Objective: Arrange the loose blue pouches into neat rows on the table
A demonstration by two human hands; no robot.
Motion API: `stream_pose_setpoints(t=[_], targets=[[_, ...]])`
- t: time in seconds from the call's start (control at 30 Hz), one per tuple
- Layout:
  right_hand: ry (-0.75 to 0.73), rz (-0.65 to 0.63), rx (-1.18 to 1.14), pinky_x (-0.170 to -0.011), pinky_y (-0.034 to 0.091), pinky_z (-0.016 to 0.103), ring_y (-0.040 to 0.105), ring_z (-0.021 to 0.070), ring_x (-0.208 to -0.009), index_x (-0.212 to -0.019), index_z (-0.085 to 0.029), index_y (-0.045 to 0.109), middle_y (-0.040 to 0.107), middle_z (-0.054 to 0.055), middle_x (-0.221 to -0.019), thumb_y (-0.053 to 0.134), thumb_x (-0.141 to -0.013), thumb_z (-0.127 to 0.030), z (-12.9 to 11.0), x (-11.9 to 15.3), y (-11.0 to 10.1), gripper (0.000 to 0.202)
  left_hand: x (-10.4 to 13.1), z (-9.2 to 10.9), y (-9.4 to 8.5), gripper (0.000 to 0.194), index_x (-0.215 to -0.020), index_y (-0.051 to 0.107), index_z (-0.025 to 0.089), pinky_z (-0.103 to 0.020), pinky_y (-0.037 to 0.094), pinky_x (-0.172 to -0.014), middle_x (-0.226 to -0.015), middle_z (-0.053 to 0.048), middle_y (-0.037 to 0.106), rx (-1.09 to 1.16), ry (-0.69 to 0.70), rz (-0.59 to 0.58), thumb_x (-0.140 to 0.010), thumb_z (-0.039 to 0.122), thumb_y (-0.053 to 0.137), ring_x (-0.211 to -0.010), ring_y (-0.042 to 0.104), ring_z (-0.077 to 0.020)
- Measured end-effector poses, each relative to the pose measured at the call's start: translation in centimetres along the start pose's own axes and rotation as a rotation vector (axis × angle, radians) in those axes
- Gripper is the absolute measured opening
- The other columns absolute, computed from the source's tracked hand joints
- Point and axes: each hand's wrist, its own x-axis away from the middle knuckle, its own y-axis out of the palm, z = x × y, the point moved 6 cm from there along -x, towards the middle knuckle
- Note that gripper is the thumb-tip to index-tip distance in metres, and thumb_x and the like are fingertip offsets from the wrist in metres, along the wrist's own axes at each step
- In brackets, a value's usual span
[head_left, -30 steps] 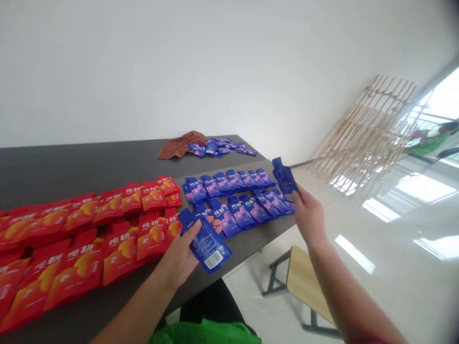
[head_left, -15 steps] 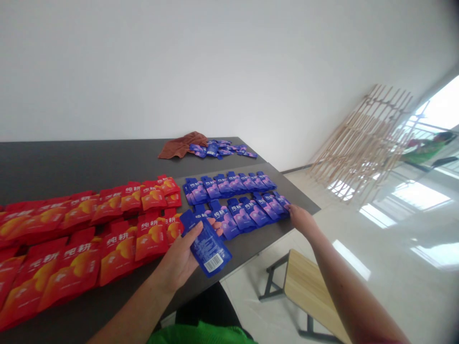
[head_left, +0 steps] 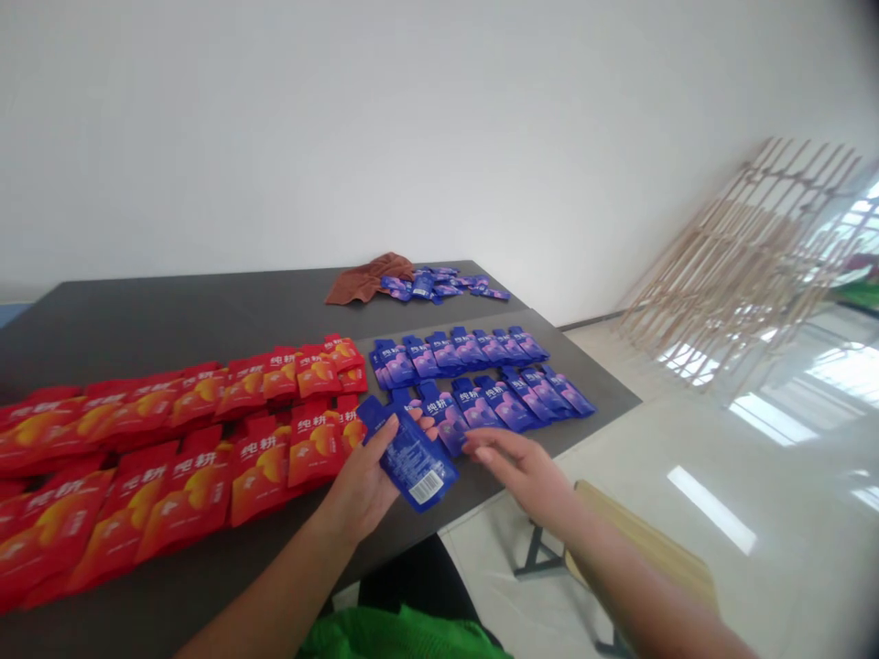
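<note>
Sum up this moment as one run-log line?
left hand: holds blue pouch | right hand: empty, near it | red pouches: in rows

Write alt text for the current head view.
The left hand holds a blue pouch, barcode showing; the open right hand is nearby. Fruit-printed red pouches and matching blue ones lie in rows on a dark table, a brown cloth and loose blue pile behind.

The red packets [head_left: 257, 467] carry 2 large white characters, 纯耕, with smaller print too tiny to read. The same 2 characters stand on the blue packets [head_left: 479, 407] in 2 rows. The held packet [head_left: 417, 462] shows a barcode and fine white lines, illegible here.
</note>
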Motion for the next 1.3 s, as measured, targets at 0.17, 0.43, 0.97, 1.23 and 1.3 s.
stream_pose_setpoints(t=[0.17, 0.43, 0.97, 1.23, 1.3], targets=[[0.071, -0.141, -0.231, -0.066, 0.048, 0.025, 0.061, 0.0141, -0.07, -0.099, -0.019, 0.07, 0.068, 0.0, -0.076, 0.058, -0.085, -0.039, -0.9, -0.5, 5.8, 0.027, 0.0, 0.2, 0.0, 0.028, -0.114, 0.064, 0.017, -0.039, 0.051, -0.095, -0.103, -0.009, 0.072, -0.011, 0.054, -0.014, -0.088, 0.027, 0.059, -0.101, 0.067, -0.0221], [-0.052, 0.43, 0.216, -0.076, 0.046, 0.032, 0.063, 0.0209, -0.081, -0.098, -0.019, 0.071, 0.071, 0.006, -0.09, 0.054, -0.087, -0.044, -1.2, -2.3, -1.3, 0.032, 0.0, 1.1, 0.8, 0.042, -0.126, 0.055, 0.018, -0.035, 0.041, -0.104, -0.127, -0.012, 0.062, -0.001, 0.133, -0.123, -0.093, 0.042, 0.047, -0.117, 0.058, -0.0214], [-0.545, 0.454, 1.152, -0.08, 0.026, 0.034, 0.052, 0.0179, -0.073, -0.102, -0.02, 0.067, 0.061, 0.004, -0.073, 0.04, -0.096, -0.023, -6.0, -7.2, 1.2, 0.028, -0.4, 3.7, -1.6, 0.016, -0.096, 0.067, 0.016, -0.023, 0.048, -0.08, -0.081, -0.001, 0.064, 0.191, 0.348, 0.049, -0.084, 0.024, 0.059, -0.076, 0.06, -0.0096], [-0.451, 0.147, 1.189, -0.084, 0.027, 0.04, 0.051, 0.0222, -0.081, -0.102, -0.018, 0.066, 0.061, 0.008, -0.085, 0.047, -0.091, -0.016, -2.7, -3.0, 6.7, 0.022, -0.1, 2.7, -1.0, 0.02, -0.099, 0.066, 0.016, -0.022, 0.047, -0.076, -0.082, -0.001, 0.063, 0.155, 0.301, 0.017, -0.085, 0.028, 0.058, -0.077, 0.058, -0.0099], [-0.431, 0.12, 1.151, -0.085, 0.027, 0.041, 0.052, 0.023, -0.082, -0.1, -0.018, 0.066, 0.062, 0.007, -0.086, 0.049, -0.092, -0.023, -2.2, -2.6, 7.9, 0.019, -0.1, 2.6, -1.0, 0.02, -0.1, 0.066, 0.015, -0.022, 0.047, -0.077, -0.083, -0.002, 0.062, 0.155, 0.299, 0.012, -0.086, 0.028, 0.058, -0.077, 0.058, -0.01]])
